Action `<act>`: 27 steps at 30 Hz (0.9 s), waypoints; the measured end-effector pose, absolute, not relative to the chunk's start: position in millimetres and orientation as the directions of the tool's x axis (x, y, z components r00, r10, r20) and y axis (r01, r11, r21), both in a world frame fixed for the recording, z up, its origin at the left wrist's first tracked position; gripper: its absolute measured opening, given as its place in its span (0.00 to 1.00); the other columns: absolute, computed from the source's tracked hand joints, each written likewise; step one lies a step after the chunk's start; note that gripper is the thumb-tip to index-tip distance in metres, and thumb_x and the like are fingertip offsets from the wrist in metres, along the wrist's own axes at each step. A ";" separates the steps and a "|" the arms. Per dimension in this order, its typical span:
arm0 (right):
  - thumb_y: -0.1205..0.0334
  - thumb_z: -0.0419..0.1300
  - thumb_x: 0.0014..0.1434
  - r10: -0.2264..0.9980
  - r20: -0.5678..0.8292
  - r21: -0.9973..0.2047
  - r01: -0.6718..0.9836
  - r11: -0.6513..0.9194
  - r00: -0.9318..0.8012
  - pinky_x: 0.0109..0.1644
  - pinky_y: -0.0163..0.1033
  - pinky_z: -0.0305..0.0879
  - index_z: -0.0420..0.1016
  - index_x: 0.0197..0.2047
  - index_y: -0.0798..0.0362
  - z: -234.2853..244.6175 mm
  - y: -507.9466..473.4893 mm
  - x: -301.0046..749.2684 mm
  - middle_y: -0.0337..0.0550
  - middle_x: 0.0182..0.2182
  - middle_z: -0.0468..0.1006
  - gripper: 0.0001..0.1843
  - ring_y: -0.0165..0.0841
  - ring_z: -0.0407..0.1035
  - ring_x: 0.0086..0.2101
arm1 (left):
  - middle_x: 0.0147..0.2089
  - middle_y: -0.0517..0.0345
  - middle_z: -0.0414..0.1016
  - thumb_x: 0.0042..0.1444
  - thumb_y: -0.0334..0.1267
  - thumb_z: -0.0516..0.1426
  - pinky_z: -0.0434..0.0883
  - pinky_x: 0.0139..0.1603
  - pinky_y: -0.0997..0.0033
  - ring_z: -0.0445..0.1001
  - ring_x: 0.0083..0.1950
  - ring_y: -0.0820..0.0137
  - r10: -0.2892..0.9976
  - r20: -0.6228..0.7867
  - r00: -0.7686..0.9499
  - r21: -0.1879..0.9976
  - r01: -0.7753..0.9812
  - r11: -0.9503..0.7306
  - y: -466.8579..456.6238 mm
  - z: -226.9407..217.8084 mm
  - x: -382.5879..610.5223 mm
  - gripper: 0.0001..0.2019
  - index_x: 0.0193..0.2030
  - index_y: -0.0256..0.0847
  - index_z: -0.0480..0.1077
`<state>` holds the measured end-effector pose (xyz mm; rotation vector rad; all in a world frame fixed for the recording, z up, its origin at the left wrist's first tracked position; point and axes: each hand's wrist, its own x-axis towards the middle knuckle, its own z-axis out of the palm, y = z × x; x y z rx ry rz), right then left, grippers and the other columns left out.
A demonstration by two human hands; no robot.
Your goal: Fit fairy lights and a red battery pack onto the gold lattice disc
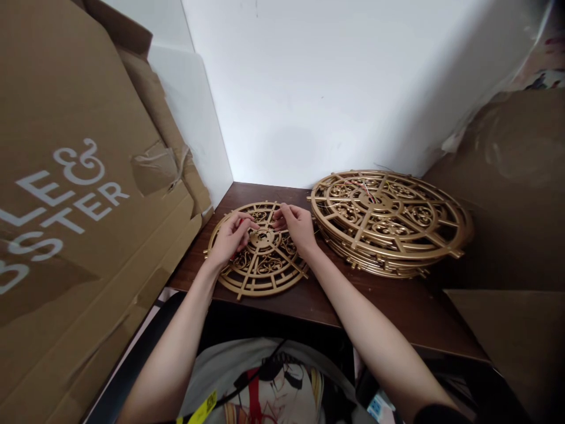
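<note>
- Nearest you: table (397, 306) edge, just this side of the gold disc (260, 272); disc lies flat, round, so no long axis.
- The hub (262, 237) at disc ctr sits between your hands, abt equally near both.
- L hand (232, 235) rests left of hub, R hand (296, 227) right of it. Fingers curled, tips on fretwork; can't tell if they grip anything.
- Stack of discs (388, 221) lies just right of the disc, slightly farther back.
- Wall (309, 88) stands beyond the disc.

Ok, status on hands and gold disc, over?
Left hand, right hand on single gold disc, by its hub; grip unclear. Stack of discs right. Cardboard box close left.
</note>
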<state>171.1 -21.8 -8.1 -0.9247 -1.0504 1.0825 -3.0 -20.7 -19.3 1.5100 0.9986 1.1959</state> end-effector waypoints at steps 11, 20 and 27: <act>0.55 0.60 0.58 0.880 0.428 -0.902 0.028 0.432 0.205 0.37 0.37 0.74 0.68 0.46 0.52 -13.1 -22.3 171.6 0.48 0.44 0.75 0.14 0.34 0.75 0.39 | 0.35 0.57 0.79 0.47 0.37 0.63 0.70 0.42 0.66 0.75 0.36 0.67 0.919 0.244 0.309 0.840 0.406 -0.359 -18.4 -20.1 -2.6 0.14 0.41 0.39 0.69; 0.73 0.52 0.58 0.745 0.647 -0.746 0.338 0.574 0.163 0.32 0.35 0.69 0.70 0.38 0.52 -0.8 -36.4 170.9 0.47 0.46 0.70 0.09 0.31 0.71 0.39 | 0.32 0.58 0.77 0.43 0.35 0.63 0.71 0.43 0.64 0.76 0.36 0.66 0.920 0.218 0.327 0.829 0.435 -0.351 -10.4 -19.2 -0.5 0.14 0.39 0.38 0.70; 0.79 0.48 0.54 0.575 0.815 -0.547 0.436 0.715 0.079 0.42 0.40 0.68 0.69 0.29 0.52 1.1 -42.9 171.4 0.42 0.36 0.71 0.15 0.32 0.70 0.40 | 0.31 0.59 0.77 0.42 0.36 0.62 0.71 0.39 0.66 0.75 0.33 0.67 0.936 0.182 0.302 0.843 0.442 -0.307 -8.0 -18.5 2.3 0.13 0.38 0.39 0.69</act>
